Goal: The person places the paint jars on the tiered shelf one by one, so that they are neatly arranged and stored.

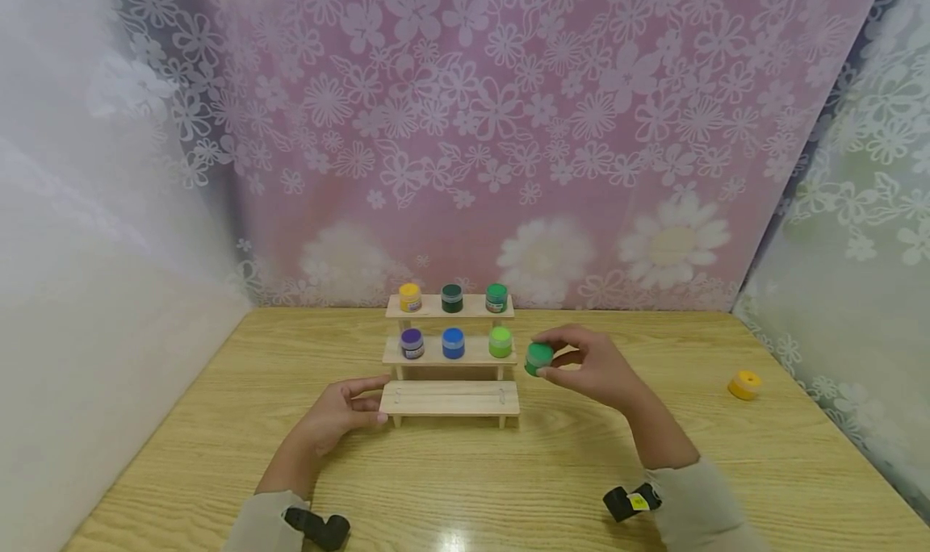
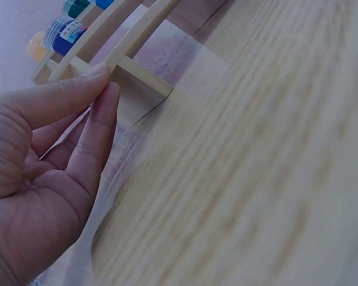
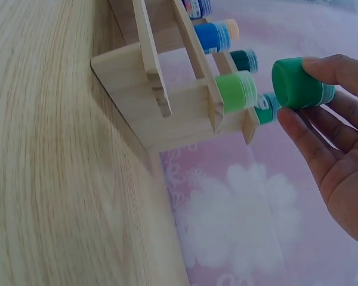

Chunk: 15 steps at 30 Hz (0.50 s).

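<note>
A small three-step wooden rack point(image 1: 450, 399) stands on the table. My left hand point(image 1: 340, 415) is at the left end of its lowest step, thumb and fingertips pinching the shelf's end in the left wrist view. Between the thumb and fingers of my right hand point(image 1: 592, 368) is a green paint jar point(image 1: 538, 359), held off the rack's right side, level with the middle step. That step bears a purple jar point(image 1: 412, 344), a blue jar point(image 1: 454, 343) and a light green jar point(image 1: 500, 342). Along the top are a yellow jar point(image 1: 410, 298), a dark green jar point(image 1: 452, 298) and another green jar point(image 1: 496, 298).
Off to the right on the wood-grain table point(image 1: 581, 487) lies an orange-yellow jar point(image 1: 745, 385). A pink flowered cloth point(image 1: 465, 132) hangs behind the table, with pale sheets on both sides. Black camera mounts point(image 1: 630, 502) are strapped at the sleeves.
</note>
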{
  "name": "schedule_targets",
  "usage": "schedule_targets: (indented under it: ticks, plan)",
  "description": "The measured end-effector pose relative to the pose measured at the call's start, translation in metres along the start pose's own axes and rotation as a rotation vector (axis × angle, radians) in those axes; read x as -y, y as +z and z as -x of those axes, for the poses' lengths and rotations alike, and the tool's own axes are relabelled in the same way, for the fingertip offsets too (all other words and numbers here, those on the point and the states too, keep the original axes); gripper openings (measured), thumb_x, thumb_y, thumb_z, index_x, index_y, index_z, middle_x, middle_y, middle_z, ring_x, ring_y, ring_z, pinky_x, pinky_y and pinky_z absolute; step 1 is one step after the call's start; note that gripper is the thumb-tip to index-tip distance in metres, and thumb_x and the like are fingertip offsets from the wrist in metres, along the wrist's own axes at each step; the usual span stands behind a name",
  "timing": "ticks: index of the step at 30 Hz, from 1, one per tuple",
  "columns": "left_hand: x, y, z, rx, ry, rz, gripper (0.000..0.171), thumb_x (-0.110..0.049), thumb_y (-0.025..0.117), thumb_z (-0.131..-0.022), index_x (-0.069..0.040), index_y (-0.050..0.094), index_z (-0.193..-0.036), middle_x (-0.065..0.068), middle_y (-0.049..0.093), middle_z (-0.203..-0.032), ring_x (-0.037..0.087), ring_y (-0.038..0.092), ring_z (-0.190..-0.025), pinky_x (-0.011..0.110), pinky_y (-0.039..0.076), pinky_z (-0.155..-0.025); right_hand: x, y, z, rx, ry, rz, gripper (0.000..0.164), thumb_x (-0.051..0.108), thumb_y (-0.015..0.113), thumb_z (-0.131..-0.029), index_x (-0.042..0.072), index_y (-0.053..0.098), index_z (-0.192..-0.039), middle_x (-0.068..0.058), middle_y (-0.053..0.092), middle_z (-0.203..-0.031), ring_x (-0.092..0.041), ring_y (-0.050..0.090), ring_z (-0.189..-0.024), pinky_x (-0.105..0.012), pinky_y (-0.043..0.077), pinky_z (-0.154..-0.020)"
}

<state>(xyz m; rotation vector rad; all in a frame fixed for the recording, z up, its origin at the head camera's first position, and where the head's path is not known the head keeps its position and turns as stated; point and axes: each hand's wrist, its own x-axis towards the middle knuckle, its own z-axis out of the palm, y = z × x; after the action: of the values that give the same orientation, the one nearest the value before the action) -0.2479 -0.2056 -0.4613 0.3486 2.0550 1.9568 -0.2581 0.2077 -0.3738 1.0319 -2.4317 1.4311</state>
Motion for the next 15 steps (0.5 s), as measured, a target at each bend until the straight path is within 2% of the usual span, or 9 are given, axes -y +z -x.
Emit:
schedule_targets:
  ticks: [10,15]
  plan:
    - [0.0,0.001,0.0,-0.002,0.001,-0.004,0.069,0.001,0.077,-0.082,0.007,0.044,-0.142,0.018,0.069,-0.106,0.02,0.067,-0.093,0.029,0.055,-0.076,0.01,0.018,-0.01,0.059,-0.061,-0.036,0.041,0.004,0.076,-0.085,-0.002,0.063,-0.123,-0.01,0.064,-0.115,-0.02,0.064,-0.095,-0.032,0.056,-0.079]
    - [0.0,0.0,0.0,-0.002,0.0,-0.01,0.069,0.002,0.077,-0.082,0.007,0.044,-0.142,0.018,0.068,-0.107,0.02,0.067,-0.093,0.028,0.055,-0.076,0.014,0.027,-0.015,0.078,-0.055,-0.062,0.04,0.005,0.076,-0.085,-0.003,0.064,-0.122,-0.01,0.064,-0.116,-0.021,0.064,-0.096,-0.032,0.056,-0.08]
